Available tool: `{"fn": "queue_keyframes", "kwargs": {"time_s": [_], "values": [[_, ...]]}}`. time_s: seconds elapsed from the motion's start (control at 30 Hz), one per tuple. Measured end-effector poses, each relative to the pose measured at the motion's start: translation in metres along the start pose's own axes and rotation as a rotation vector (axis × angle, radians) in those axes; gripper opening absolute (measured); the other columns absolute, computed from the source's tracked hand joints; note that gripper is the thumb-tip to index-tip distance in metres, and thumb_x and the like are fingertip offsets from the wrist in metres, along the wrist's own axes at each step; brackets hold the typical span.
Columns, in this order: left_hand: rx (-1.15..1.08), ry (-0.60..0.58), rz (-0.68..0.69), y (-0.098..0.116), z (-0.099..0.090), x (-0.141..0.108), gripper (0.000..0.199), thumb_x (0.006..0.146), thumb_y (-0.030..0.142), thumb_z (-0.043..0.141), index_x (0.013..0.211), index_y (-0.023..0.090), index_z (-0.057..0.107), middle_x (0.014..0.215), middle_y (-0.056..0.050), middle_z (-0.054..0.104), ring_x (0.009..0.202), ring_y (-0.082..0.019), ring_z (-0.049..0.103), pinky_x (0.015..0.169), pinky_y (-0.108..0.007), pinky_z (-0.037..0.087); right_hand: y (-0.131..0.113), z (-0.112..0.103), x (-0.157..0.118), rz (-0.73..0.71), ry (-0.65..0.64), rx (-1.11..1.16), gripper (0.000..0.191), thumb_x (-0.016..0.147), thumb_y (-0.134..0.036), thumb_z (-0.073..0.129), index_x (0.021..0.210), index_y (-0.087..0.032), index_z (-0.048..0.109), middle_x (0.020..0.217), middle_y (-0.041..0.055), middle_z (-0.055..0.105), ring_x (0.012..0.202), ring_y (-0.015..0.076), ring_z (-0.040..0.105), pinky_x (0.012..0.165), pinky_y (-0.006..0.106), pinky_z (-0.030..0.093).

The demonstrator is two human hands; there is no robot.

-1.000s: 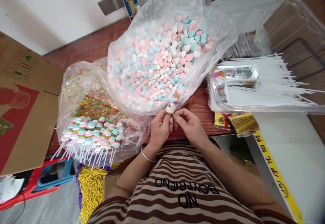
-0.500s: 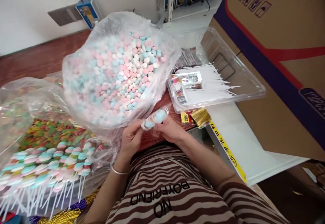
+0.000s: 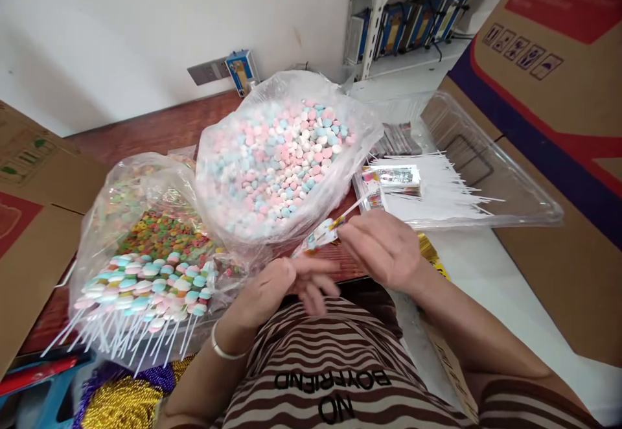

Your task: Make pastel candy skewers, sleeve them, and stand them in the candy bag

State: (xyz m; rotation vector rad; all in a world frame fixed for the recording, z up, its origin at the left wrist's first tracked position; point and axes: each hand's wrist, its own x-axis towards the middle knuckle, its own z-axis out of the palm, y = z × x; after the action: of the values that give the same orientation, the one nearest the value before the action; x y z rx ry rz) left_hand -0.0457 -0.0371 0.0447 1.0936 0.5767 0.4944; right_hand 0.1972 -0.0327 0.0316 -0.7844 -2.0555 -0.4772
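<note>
My right hand (image 3: 383, 247) pinches a wrapped candy lollipop (image 3: 321, 236) by the gold tie at its neck, with its white stick pointing up and right. My left hand (image 3: 286, 283) hovers just below it, fingers spread and blurred, holding nothing. Behind them stands a big clear bag of pink, blue and white candies (image 3: 286, 157). A row of finished lollipops (image 3: 146, 286) with white sticks lies at the left, in front of a bag of small mixed-colour candies (image 3: 165, 234).
A clear plastic tray (image 3: 490, 176) at the right holds white sticks (image 3: 437, 189) and packs of wrappers (image 3: 396, 177). Gold twist ties (image 3: 427, 247) lie under my right wrist. Cardboard boxes stand at the far left (image 3: 34, 221) and right (image 3: 558, 111). A shelf (image 3: 403, 21) is behind.
My left hand has let go of the lollipop and dropped below it with fingers spread. My right hand now holds it alone. The head view swung back left.
</note>
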Motion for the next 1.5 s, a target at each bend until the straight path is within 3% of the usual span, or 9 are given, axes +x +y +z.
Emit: {"fn": "queue_keyframes", "kwargs": {"time_s": [0.13, 0.33, 0.47, 0.67, 0.8, 0.93, 1.1, 1.27, 1.5], "values": [[-0.343, 0.119, 0.011, 0.003, 0.001, 0.037, 0.101, 0.086, 0.087, 0.025, 0.138, 0.009, 0.063, 0.125, -0.023, 0.072, 0.118, -0.036, 0.068, 0.103, -0.05, 0.051, -0.034, 0.01, 0.002, -0.162, -0.128, 0.199, 0.013, 0.095, -0.01, 0.056, 0.096, -0.017, 0.067, 0.083, 0.0075, 0.071, 0.075, 0.0197, 0.059, 0.068, 0.035, 0.05], [-0.16, -0.021, 0.326, 0.008, 0.0, 0.037, 0.105, 0.081, 0.093, 0.018, 0.093, 0.01, 0.082, 0.09, -0.02, 0.079, 0.112, -0.038, 0.07, 0.103, -0.052, 0.052, -0.033, 0.041, -0.014, 0.616, -0.207, 0.811, 0.015, 0.099, -0.028, 0.055, 0.088, -0.019, 0.06, 0.076, 0.0017, 0.064, 0.068, 0.0144, 0.057, 0.061, 0.025, 0.046], [0.211, -0.222, 0.111, -0.006, -0.005, 0.035, 0.07, 0.095, 0.071, 0.042, 0.101, 0.014, 0.083, 0.103, -0.016, 0.08, 0.104, -0.032, 0.073, 0.102, -0.046, 0.055, -0.012, 0.022, 0.001, 0.808, -0.2, 0.918, 0.022, 0.099, -0.034, 0.057, 0.082, -0.019, 0.058, 0.074, -0.0007, 0.059, 0.068, 0.0126, 0.054, 0.061, 0.023, 0.043], [0.135, 0.257, 0.343, -0.017, -0.012, 0.055, 0.048, 0.095, 0.049, 0.058, 0.137, 0.026, 0.065, 0.14, -0.011, 0.066, 0.124, -0.032, 0.066, 0.11, -0.053, 0.05, -0.02, 0.012, 0.006, 0.504, -0.392, 0.88, 0.012, 0.093, -0.019, 0.058, 0.081, -0.019, 0.059, 0.075, -0.0021, 0.059, 0.067, 0.0116, 0.05, 0.063, 0.024, 0.038], [0.47, 0.24, 0.548, -0.026, -0.007, 0.054, 0.064, 0.09, 0.037, 0.071, 0.15, 0.028, 0.051, 0.157, -0.014, 0.05, 0.143, -0.032, 0.05, 0.119, -0.052, 0.041, -0.01, 0.038, -0.005, 0.811, -0.318, 0.961, 0.016, 0.093, -0.029, 0.058, 0.08, -0.019, 0.059, 0.073, -0.0012, 0.06, 0.067, 0.0133, 0.052, 0.062, 0.025, 0.04], [0.862, 0.6, 0.688, -0.049, -0.003, 0.058, 0.074, 0.086, 0.027, 0.075, 0.153, 0.023, 0.044, 0.171, -0.015, 0.02, 0.159, -0.035, 0.016, 0.127, -0.056, 0.023, 0.001, 0.039, -0.001, 0.906, -0.266, 1.081, 0.024, 0.092, -0.038, 0.062, 0.078, -0.018, 0.059, 0.072, -0.0018, 0.057, 0.068, 0.0131, 0.05, 0.064, 0.025, 0.042], [0.436, 0.757, 0.543, -0.054, -0.01, 0.067, 0.114, 0.077, 0.029, 0.084, 0.164, 0.036, 0.011, 0.173, -0.014, 0.014, 0.147, -0.033, 0.045, 0.115, -0.044, 0.045, -0.008, 0.027, 0.001, 0.829, -0.367, 1.109, 0.024, 0.093, -0.037, 0.062, 0.078, -0.018, 0.059, 0.069, -0.0033, 0.051, 0.064, 0.0114, 0.043, 0.059, 0.024, 0.035], [-0.025, 0.69, 0.401, -0.041, -0.018, 0.07, 0.085, 0.074, 0.033, 0.087, 0.149, 0.026, 0.048, 0.137, -0.014, 0.067, 0.11, -0.025, 0.073, 0.092, -0.035, 0.058, -0.014, 0.041, -0.013, 0.73, -0.384, 0.973, 0.021, 0.093, -0.029, 0.059, 0.075, -0.019, 0.055, 0.068, -0.0041, 0.05, 0.061, 0.0108, 0.043, 0.058, 0.023, 0.035], [-0.321, 0.507, 0.4, -0.039, -0.009, 0.07, 0.042, 0.084, 0.046, 0.077, 0.113, 0.016, 0.071, 0.105, -0.013, 0.077, 0.101, -0.026, 0.075, 0.093, -0.04, 0.057, -0.019, 0.06, -0.024, 0.705, -0.221, 0.68, 0.014, 0.088, -0.017, 0.056, 0.075, -0.02, 0.053, 0.067, -0.0038, 0.05, 0.058, 0.0111, 0.044, 0.056, 0.024, 0.035]]}}
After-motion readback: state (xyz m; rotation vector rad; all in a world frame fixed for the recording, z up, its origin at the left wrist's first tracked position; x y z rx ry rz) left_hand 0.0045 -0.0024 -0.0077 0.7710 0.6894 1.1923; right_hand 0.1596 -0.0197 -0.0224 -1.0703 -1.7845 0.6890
